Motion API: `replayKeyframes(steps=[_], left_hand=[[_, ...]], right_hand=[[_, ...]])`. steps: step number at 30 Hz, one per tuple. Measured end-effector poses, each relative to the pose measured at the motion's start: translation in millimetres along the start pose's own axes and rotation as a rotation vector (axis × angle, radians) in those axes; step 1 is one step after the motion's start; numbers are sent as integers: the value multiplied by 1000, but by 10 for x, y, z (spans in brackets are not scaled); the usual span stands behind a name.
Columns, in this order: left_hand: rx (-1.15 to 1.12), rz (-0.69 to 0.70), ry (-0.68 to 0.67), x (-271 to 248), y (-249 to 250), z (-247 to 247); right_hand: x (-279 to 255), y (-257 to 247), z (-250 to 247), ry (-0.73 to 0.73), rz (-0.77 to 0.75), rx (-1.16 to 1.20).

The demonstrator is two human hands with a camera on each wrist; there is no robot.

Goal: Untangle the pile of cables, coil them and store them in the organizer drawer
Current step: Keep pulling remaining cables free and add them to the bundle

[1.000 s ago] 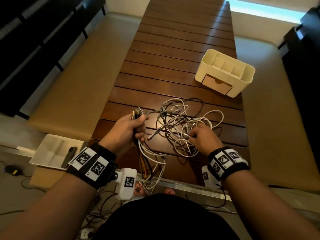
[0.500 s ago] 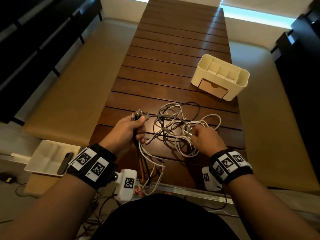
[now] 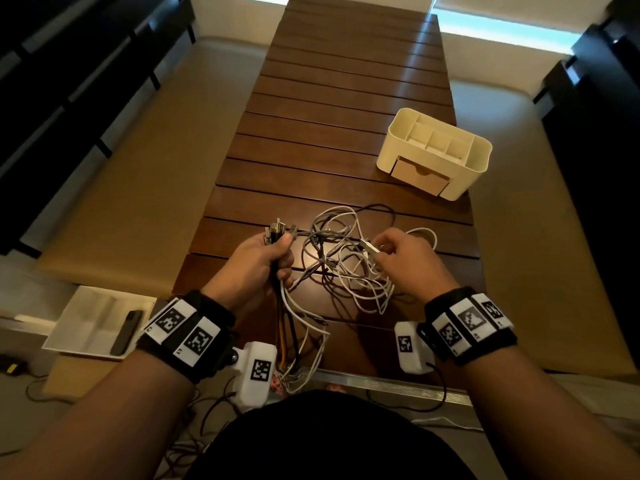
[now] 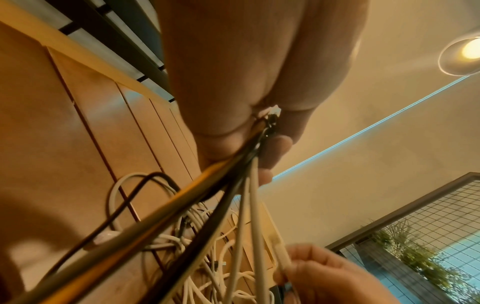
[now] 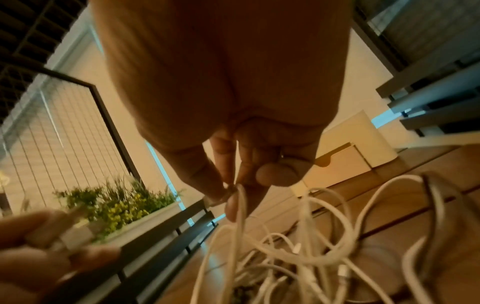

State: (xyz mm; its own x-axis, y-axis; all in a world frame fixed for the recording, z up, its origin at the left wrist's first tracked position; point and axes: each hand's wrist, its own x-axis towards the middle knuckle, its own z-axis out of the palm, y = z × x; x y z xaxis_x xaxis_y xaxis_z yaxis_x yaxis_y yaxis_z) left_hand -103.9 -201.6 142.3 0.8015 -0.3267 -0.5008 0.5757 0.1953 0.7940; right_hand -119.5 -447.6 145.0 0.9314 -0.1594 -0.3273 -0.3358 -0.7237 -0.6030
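A tangle of white, grey and black cables [image 3: 341, 258] [image 5: 298, 257] lies on the near part of the slatted wooden table [image 3: 332, 140]. My left hand [image 3: 266, 252] [image 4: 259, 131] grips a bundle of cable ends [image 3: 277, 230], plugs sticking up, with the cords [image 4: 207, 205] hanging over the table's near edge. My right hand [image 3: 391, 252] [image 5: 233, 191] pinches the plug end of a white cable [image 3: 372, 247], lifted just above the tangle. The cream organizer [image 3: 434, 150] stands at the far right, its drawer [image 3: 420, 174] closed.
Padded benches [image 3: 138, 188] run along both sides of the table. A white tray [image 3: 93, 322] with a dark phone [image 3: 126, 332] lies on the floor at the left. Loose cords trail on the floor near my body.
My right hand has risen from the tangle with a white cable end pinched and moved toward the left hand. The left hand keeps its bundle, raised slightly.
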Motion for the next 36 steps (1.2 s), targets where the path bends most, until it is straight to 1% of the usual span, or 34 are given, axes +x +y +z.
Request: replayKeyframes(steps=[3, 6, 11, 16, 19, 23, 25, 28, 30, 32, 36], left_hand=[[66, 31, -12, -17, -4, 53], [120, 61, -24, -24, -12, 102], [191, 96, -89, -30, -28, 129], [120, 109, -104, -52, -56, 150], [107, 112, -152, -70, -53, 158], [188, 145, -233, -86, -52, 203], [225, 170, -258, -93, -50, 206], [272, 186, -296, -109, -22, 190], [295, 202, -286, -105, -19, 182], [283, 218, -244, -104, -20, 186], [174, 230, -129, -90, -48, 179]], right_hand=[[-31, -156, -7, 7, -76, 208], [-87, -316, 12, 1, -125, 317], [-175, -495, 70, -36, -218, 378], [-132, -453, 65, -37, -187, 476], [-144, -448, 63, -81, -205, 516], [-161, -496, 95, -156, -294, 490], [-164, -518, 98, -165, -314, 453], [-174, -530, 68, -165, -323, 461], [-187, -531, 40, -149, -332, 491], [-191, -531, 26, -112, -329, 531], [-195, -523, 73, -64, -315, 572]])
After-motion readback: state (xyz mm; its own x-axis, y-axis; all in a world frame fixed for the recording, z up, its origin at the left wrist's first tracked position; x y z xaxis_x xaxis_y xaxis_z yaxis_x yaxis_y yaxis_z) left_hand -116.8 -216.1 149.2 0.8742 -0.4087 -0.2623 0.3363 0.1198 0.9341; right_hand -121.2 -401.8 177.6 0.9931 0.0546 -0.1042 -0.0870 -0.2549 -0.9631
